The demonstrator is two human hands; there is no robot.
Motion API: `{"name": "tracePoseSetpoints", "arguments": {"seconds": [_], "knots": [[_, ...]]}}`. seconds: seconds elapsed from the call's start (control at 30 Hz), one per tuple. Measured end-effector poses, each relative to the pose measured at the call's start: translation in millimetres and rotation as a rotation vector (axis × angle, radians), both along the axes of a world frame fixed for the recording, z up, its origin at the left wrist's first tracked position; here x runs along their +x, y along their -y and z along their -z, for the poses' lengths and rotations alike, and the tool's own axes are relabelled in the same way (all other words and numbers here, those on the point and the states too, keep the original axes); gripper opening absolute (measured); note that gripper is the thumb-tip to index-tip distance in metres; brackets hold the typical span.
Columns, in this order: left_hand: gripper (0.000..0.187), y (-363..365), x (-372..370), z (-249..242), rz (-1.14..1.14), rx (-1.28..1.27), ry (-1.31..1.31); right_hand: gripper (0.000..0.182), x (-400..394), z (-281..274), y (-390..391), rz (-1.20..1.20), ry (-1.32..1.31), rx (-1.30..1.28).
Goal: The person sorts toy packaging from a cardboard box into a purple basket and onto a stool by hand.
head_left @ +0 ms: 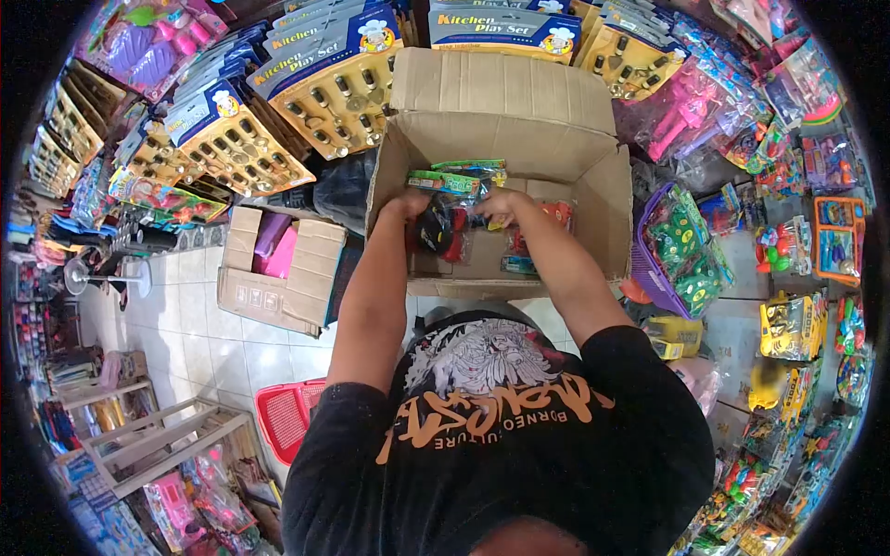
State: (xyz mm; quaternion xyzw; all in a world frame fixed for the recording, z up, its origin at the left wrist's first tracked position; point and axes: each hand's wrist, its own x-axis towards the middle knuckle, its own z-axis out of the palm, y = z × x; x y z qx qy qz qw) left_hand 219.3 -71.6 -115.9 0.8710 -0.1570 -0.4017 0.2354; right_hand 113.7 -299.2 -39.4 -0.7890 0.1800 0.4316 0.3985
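A large open cardboard box (610,213) stands in front of me, and both my hands reach down into it. Near its left wall, my left hand (406,204) is closed at the edge of a bagged toy pack (454,183) with a green header card. Dark and red pieces show through the clear plastic of this pack. My right hand (503,206) grips the right side of the same pack, its fingers bent and partly hidden. More bagged toys with red contents (558,215) lie at the right of the box floor.
Hanging Kitchen Play Set cards (338,93) line the back. A smaller cardboard box (269,298) with pink and purple items stands at left, a red basket (283,417) below it. At right are a purple basket (646,255) of green packs and many packaged toys.
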Motion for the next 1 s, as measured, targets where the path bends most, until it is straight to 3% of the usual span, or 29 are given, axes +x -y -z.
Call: {"name": "tracePoseSetpoints", "arguments": {"seconds": [0.03,0.13,0.23,0.27,0.33,0.37,0.43,0.5,0.57,0.63,0.67,0.73,0.77,0.8,0.87,0.9,0.93,1.0], "knots": [[0.039,-3,9,20,0.237,0.008,0.136,0.058,-3,2,-7,0.065,0.066,0.037],[0.041,2,-15,-11,0.057,0.113,0.068,0.052,-3,23,-26,0.08,0.223,0.023],[0.043,-7,-12,27,0.098,0.035,0.031,0.044,-3,11,-38,0.145,0.185,-0.135],[0.043,-6,-18,5,0.09,0.042,0.031,0.044,-1,18,-37,0.138,0.185,-0.126],[0.044,5,-41,-68,-0.254,-0.032,-0.228,0.038,4,43,-30,0.115,0.259,-0.004],[0.044,4,-42,-78,-0.257,-0.027,-0.227,0.039,1,11,-29,0.175,0.112,0.187],[0.047,4,-44,-88,-0.378,-0.078,-0.216,0.04,-1,-7,-25,0.217,0.13,0.282],[0.051,3,-24,-79,-0.358,-0.194,-0.257,0.043,7,-3,-7,0.164,0.063,0.497],[0.056,-2,-19,-70,-0.337,-0.307,-0.3,0.043,10,3,12,0.187,0.06,0.502],[0.071,-2,-20,-70,-0.454,-0.516,0.097,0.042,12,-8,32,0.222,0.066,0.504],[0.071,1,-25,-82,-0.446,-0.516,0.095,0.042,12,-21,43,0.214,0.088,0.527],[0.087,8,-41,-116,-0.446,-0.47,0.294,0.041,8,-46,59,0.214,0.107,0.548],[0.101,2,-41,-118,-0.399,-0.439,0.173,0.043,7,-58,67,0.239,0.103,0.601],[0.101,3,-46,-126,-0.393,-0.441,0.167,0.045,6,-62,73,0.265,0.096,0.654],[0.093,8,-56,-151,-0.479,-0.398,-0.102,0.049,6,-62,81,0.296,0.098,0.696],[0.074,13,-64,-175,-0.425,-0.678,-0.335,0.05,5,-70,80,0.314,0.142,0.736],[0.051,13,-68,-177,-0.5,-0.801,-0.485,0.051,3,-77,78,0.333,0.188,0.777],[0.042,10,-74,-190,-0.48,-0.915,-0.509,0.05,-1,-85,72,0.346,0.268,0.826]]}}
